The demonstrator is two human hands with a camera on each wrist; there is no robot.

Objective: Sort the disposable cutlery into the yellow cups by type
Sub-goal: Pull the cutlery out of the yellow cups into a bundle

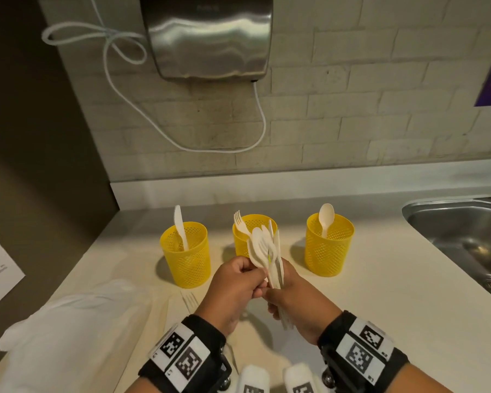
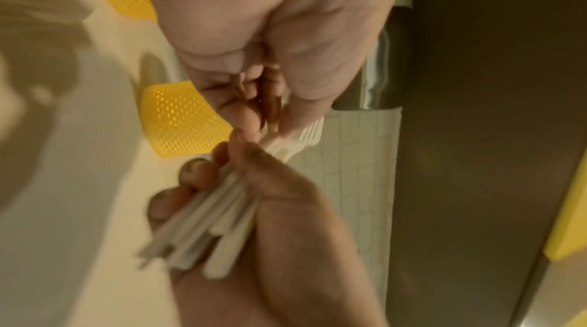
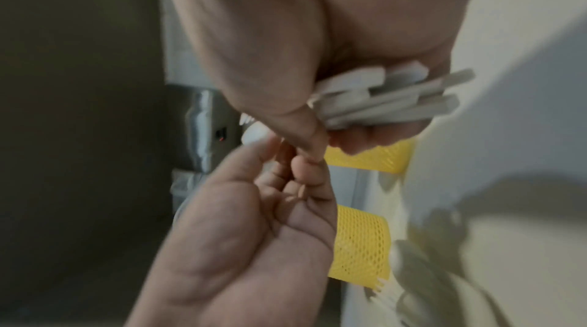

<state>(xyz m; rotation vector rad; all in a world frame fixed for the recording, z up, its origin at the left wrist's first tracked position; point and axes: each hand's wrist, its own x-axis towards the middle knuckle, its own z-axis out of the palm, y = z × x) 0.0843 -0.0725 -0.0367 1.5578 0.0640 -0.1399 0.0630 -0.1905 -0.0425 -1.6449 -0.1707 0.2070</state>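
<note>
Head view: your right hand [image 1: 301, 302] is wrapped round the handles of a bundle of white cutlery [image 1: 268, 251], held upright above the counter [image 1: 380, 293] — spoon bowls, fork tines and a knife blade fan out at its top, in front of the middle cup [image 1: 248, 234]. Your left hand [image 1: 236, 285] meets it from the left, fingers curled and pinching one piece near the top of the bundle; which piece, blur hides.

Three yellow mesh cups stand in a row near the wall. The left cup [image 1: 186, 255] holds one knife [image 1: 180, 226], the middle cup one fork [image 1: 241, 224], the right cup [image 1: 329, 248] one spoon [image 1: 325, 219] — each upright and leaning on the rim.

Left wrist view: fork tines [image 2: 309, 131] project just past your left fingertips [image 2: 247, 121]. Right wrist view: the handle ends [image 3: 390, 99] jut from your closed right fist.

A clear plastic bag [image 1: 68, 321] lies on the counter to your left; a steel sink [image 1: 465, 231] sits at the right, a metal wall unit [image 1: 210, 35] above.
</note>
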